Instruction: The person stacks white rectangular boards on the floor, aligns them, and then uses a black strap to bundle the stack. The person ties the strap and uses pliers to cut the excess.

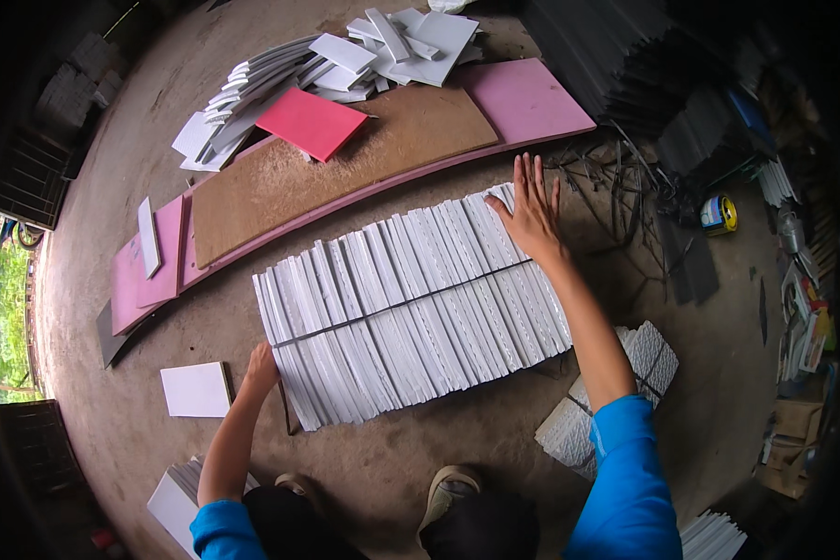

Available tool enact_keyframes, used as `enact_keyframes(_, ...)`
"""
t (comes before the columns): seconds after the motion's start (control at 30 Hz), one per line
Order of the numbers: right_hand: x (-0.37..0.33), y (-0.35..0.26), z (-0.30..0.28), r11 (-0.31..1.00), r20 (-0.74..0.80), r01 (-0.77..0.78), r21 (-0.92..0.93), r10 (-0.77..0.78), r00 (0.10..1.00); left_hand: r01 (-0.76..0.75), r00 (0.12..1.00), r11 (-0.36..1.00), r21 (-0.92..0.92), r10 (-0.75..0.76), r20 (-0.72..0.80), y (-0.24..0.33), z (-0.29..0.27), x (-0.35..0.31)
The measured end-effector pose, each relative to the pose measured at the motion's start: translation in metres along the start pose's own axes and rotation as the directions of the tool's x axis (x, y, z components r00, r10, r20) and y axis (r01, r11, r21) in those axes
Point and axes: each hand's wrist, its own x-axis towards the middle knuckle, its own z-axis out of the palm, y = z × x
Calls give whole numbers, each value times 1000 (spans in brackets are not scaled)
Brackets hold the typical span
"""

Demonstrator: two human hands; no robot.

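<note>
Bracketing strapped bundle of white panels [420, 347] on concrete floor [366, 455]: left hand [262, 366] at near left end, right hand [534, 210] at far right end, neither nearer. Bundle lies between, long axis slanting away toward right, black strap [411, 301] running along it. Right hand unclenched, fingers splayed, touching end panels. Left hand curled against its end; cannot tell whether it grasps strap or panels.

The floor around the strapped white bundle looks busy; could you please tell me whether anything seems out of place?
Yes: a tangle of dark strips lies loose to the right of the right hand, and white pieces beyond the brown board lie heaped at mixed angles, unlike the strapped white bundle.
</note>
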Motion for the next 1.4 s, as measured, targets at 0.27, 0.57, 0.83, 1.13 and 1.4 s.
enact_keyframes(0.27, -35, -13, 6, 993, -5, 103, -58, -103, 995, 59, 998, 998, -19, -59, -17, 8, 4, 6)
enact_keyframes(0.57, -62, -87, 12, 989, 43, 146, -4, -146, 988, 129, 980, 992, 0, -127, -153, 23, 2, 9)
enact_keyframes(0.83, -88, -188, 8, 940, 65, 277, 197, -295, 953, 242, 970, 968, 71, -241, -15, 38, -14, 17)
enact_keyframes(1.13, -70, -282, -18, 914, -15, 334, 232, -340, 940, 221, 975, 974, -42, -221, 7, 37, -24, 10)
enact_keyframes(1.4, -91, -300, 42, 917, 134, 388, 90, -397, 908, 122, 992, 976, -183, -127, -17, 25, -6, 11)
